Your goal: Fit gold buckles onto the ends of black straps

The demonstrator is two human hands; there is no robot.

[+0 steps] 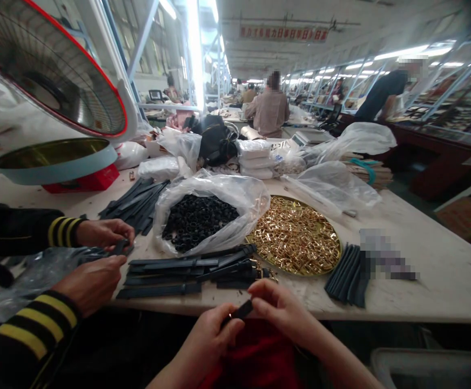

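Note:
Low in the head view, just off the table's front edge, my left hand (215, 329) pinches a short dark strap (243, 309). My right hand (278, 308) is at the strap's upper right end, thumb and fingers pinched together; whether they grip the strap or something small is hidden. Behind the hands lies a stack of dark straps (170, 270), some with gold buckles. Beyond it are an open plastic bag (255, 197) of small black loops (199, 219) and a round tray (338, 259) heaped with gold buckles (296, 232). More dark straps (349, 275) lie at the right.
At the left, a co-worker's hands (93, 275) hold a dark piece, near loose straps (134, 202). A fan (57, 70) and a shallow round pan (57, 167) on a red box stand behind. Plastic bags (332, 186) and wrapped packs (255, 156) line the table's (442, 259) back.

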